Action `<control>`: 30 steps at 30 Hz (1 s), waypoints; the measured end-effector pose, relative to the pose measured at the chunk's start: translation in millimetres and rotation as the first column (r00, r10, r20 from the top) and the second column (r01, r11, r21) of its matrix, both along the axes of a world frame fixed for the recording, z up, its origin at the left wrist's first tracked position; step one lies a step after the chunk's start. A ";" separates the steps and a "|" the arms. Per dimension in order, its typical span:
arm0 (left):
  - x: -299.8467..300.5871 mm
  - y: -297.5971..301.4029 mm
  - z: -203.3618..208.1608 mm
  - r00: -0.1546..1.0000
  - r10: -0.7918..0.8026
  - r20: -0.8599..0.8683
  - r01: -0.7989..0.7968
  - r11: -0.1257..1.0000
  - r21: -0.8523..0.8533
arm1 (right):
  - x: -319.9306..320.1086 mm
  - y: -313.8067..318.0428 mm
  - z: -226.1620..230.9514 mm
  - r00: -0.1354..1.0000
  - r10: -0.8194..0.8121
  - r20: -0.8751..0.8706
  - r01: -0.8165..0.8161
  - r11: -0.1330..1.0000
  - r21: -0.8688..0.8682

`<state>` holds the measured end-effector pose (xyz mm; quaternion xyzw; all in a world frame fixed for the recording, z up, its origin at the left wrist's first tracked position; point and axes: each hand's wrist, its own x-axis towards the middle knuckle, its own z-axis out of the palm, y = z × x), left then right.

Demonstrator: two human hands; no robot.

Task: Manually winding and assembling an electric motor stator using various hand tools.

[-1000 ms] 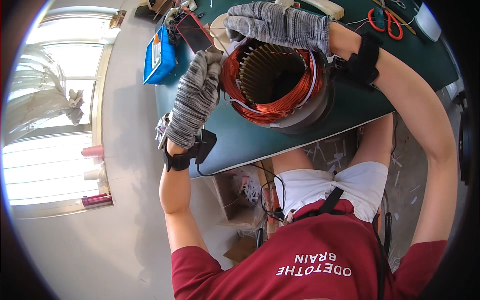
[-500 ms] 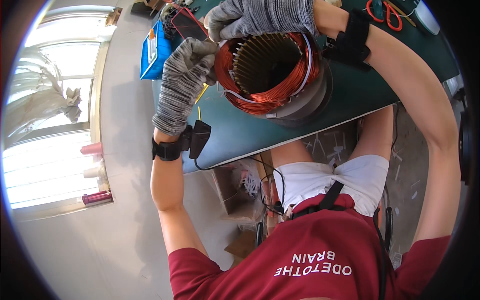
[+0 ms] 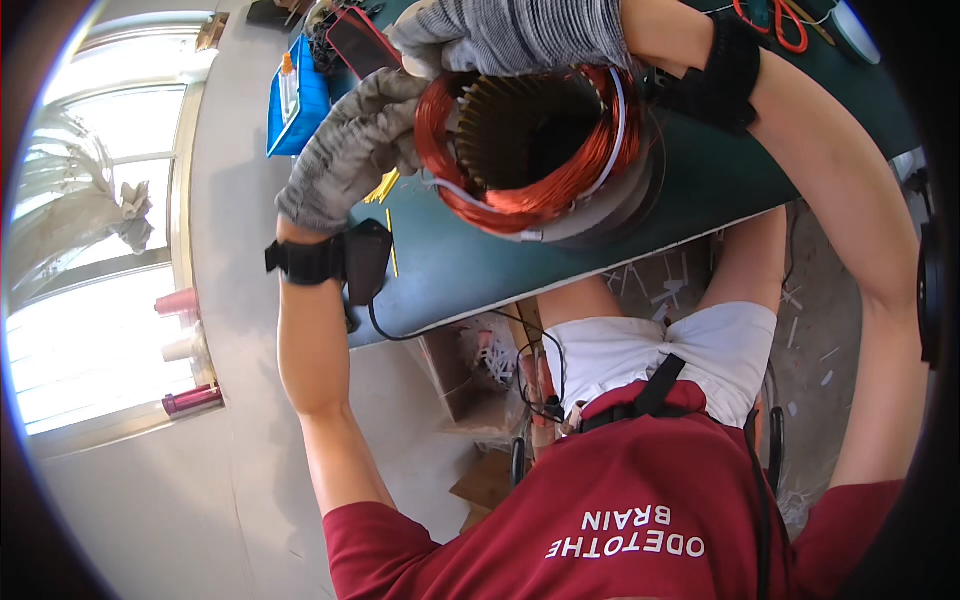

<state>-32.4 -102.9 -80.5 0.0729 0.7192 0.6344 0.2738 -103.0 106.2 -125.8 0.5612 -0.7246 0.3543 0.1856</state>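
Note:
A motor stator (image 3: pixel 600 222) stands upright near the table's front edge, with a thick ring of red-brown copper winding (image 3: pixel 520 208) bulging round its open top. White lacing cord (image 3: pixel 618 130) runs over the winding, and slotted laminations line the dark bore. My gloved left hand (image 3: pixel 358 145) is closed against the left side of the winding, its fingertips partly hidden. Reaching across the far rim, my gloved right hand (image 3: pixel 500 38) has its fingers curled together at the far left of the ring. What those fingers pinch is too small to make out.
The stator rests on a green tabletop (image 3: pixel 450 270). Yellow strips (image 3: pixel 390 235) lie beside my left wrist. A blue bin (image 3: pixel 300 105) with a bottle stands at the left edge, near a red-framed dark object (image 3: pixel 362 42). Red-handled scissors (image 3: pixel 790 30) lie far right.
My left hand has shifted left and slightly down, its fingers now more stretched along the winding's side. My right hand has moved slightly left and stays over the far rim.

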 end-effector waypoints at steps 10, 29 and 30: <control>122.5 22.8 -45.9 0.470 0.101 -0.877 -0.691 0.660 -0.295 | 76.1 49.0 31.7 0.958 -0.282 -0.049 0.260 0.928 -0.266; -48.2 80.1 39.3 0.658 -0.597 -0.459 0.369 0.787 -0.495 | 84.1 111.1 1.8 0.962 -0.196 -0.192 0.201 0.980 0.010; -42.2 68.9 45.0 0.655 -0.574 -0.492 0.525 0.813 -0.251 | 93.9 104.6 40.5 0.836 -0.253 0.487 0.200 0.967 0.158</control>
